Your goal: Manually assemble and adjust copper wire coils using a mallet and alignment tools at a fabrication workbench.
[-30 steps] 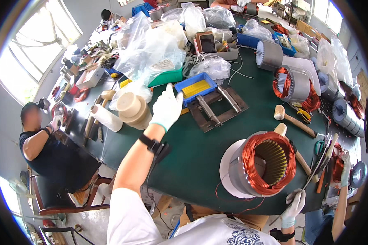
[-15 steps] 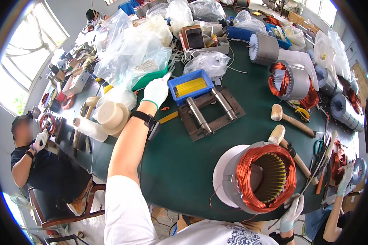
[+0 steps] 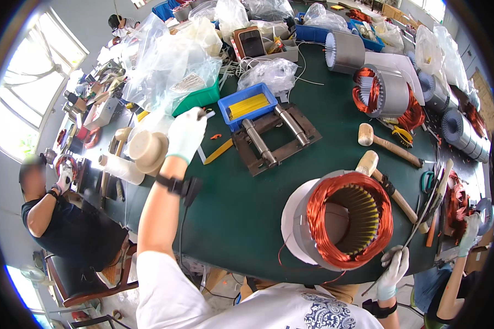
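Note:
My left hand [image 3: 185, 134], in a white glove, is closed beside the green tray, its fingers pinching a narrow white strip [image 3: 210, 114] whose end sticks out. On the near right stands a stator [image 3: 313, 219] with a thick ring of copper windings [image 3: 318, 205] and yellow slot liners inside. My right hand [image 3: 394, 268], gloved too, is low beside the stator, closed around a thin metal rod [image 3: 413, 233] that slants up past the mallets. A blue tray of yellow strips [image 3: 223, 109] sits right of my left hand, touching a steel cradle with two rollers [image 3: 260, 143].
Two mallets [image 3: 392, 151] [image 3: 398, 205] lie right of the stator. Other stators [image 3: 392, 93] line the far right. A green tray [image 3: 206, 97], plastic bags [image 3: 164, 66], a thread cone [image 3: 123, 169] and spool [image 3: 148, 151] crowd the left. Co-workers sit at left [image 3: 66, 219] and right [image 3: 450, 296].
My left hand has drawn back from the green tray, leftward and nearer, with the white strip between its fingers. My right hand still grips the rod. The whole view has shifted slightly.

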Available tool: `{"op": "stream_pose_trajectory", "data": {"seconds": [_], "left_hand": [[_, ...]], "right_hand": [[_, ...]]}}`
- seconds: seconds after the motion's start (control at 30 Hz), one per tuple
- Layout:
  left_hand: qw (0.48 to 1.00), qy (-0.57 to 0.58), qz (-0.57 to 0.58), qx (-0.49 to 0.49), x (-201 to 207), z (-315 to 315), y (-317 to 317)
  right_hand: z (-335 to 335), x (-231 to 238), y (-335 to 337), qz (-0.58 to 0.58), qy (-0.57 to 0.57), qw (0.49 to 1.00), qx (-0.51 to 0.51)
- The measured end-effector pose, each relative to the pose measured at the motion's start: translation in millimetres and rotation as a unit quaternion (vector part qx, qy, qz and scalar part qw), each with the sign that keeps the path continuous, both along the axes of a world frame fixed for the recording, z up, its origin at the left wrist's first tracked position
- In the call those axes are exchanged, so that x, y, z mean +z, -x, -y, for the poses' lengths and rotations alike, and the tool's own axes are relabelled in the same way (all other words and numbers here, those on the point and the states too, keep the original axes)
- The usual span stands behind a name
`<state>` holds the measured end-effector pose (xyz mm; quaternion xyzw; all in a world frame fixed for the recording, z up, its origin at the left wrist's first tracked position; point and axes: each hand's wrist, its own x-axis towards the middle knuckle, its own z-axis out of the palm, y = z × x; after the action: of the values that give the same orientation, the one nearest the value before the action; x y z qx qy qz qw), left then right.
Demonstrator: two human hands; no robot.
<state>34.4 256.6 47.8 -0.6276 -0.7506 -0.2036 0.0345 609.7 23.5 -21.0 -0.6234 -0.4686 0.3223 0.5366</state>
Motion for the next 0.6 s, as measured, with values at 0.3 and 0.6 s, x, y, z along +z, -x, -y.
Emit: {"op": "stream_pose_trajectory", "data": {"seconds": [0.3,0.6], "left_hand": [[0.993,-0.054,-0.048,-0.09,-70,121,16],[0.976,-0.008,-0.029,-0.216,-41,305,-85]], "right_hand": [[1,-7,-4,-0.003,-0.02,0.999,0.044],[34,29,14,-0.13,-0.054,0.983,0.121]]}}
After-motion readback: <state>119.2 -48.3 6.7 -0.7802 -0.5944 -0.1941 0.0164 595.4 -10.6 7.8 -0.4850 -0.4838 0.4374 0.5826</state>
